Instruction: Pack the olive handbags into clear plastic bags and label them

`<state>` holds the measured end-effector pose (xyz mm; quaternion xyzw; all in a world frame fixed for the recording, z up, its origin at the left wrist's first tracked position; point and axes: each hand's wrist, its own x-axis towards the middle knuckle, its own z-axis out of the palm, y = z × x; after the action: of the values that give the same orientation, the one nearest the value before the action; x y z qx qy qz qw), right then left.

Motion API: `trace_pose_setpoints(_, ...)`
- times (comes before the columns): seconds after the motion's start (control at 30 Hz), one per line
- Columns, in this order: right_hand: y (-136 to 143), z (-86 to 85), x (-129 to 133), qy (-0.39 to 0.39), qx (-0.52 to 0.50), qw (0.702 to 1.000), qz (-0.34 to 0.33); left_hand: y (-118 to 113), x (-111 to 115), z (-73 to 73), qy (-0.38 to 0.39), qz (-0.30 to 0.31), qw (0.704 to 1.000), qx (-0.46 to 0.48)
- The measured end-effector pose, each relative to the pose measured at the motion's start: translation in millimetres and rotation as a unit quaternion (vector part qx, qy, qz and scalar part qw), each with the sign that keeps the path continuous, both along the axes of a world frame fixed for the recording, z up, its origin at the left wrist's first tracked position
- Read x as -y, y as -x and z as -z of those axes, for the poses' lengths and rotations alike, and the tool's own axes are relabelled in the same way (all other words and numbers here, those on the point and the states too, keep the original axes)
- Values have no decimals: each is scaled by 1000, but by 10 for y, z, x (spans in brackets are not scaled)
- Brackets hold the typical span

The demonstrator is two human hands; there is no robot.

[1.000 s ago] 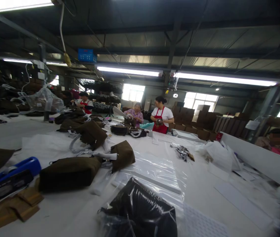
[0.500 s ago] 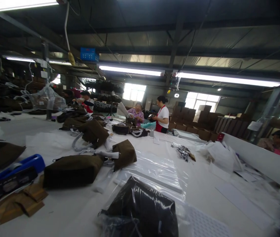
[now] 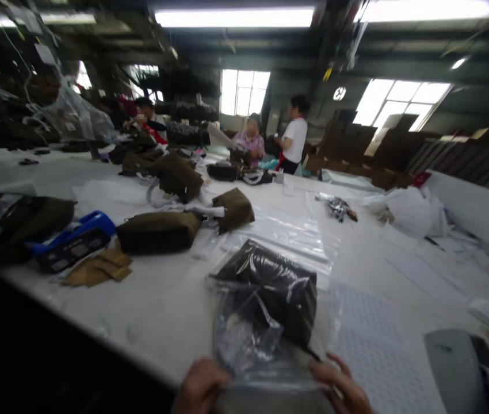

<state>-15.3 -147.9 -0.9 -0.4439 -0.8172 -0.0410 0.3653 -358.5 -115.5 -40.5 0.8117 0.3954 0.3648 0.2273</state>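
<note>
A dark bag (image 3: 266,282) lies on the table inside a clear plastic bag (image 3: 248,339), whose loose end reaches toward me. At the near left corner of that loose end, my left hand (image 3: 201,385) is closed on the plastic. My right hand (image 3: 342,382) grips the near right corner, its fingers partly bent and slightly blurred. Between the hands the plastic edge is stretched across. Beyond it lie flat clear plastic bags (image 3: 287,230) and brown handbags (image 3: 158,231) with wrapped handles.
Sheets of printed labels (image 3: 374,333) lie to the right, beside a grey device (image 3: 454,368). On the left are a blue tape dispenser (image 3: 76,233) and brown paper pieces (image 3: 100,267). A white board (image 3: 477,213) edges the right side. Several co-workers (image 3: 294,138) are at the far side.
The view has tilted down, so the table's near edge and both my hands now show. The hands are on the plastic bag's near end. The standing co-worker has turned slightly.
</note>
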Motion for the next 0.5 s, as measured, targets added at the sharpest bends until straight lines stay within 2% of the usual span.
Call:
trace_pose_setpoints(0.07,133,67,95,12,-51,998,32,43,82,77,36,-26,999,19)
trace_pose_setpoints(0.13,363,68,128,5,-131,987,95,48,121,76,72,-77,994,38)
trace_pose_setpoints(0.2,623,5,110,33,-187,963,189,33,123,-1,117,-126,984,46)
trace_pose_setpoints(0.27,835,-95,69,72,-186,938,284,31,103,-107,159,-167,972,54)
trace_pose_setpoints(0.3,908,-147,48,77,-170,932,310,44,87,-155,176,-186,965,60)
trace_pose_setpoints(0.4,1003,-247,-7,84,-121,943,298,150,10,-242,232,-211,948,59)
trace_pose_setpoints(0.43,1008,-253,-23,112,-100,943,298,202,-21,-260,260,-198,944,45)
trace_pose_setpoints(0.5,1006,-226,-51,191,-60,922,331,301,-71,-318,285,-176,942,16)
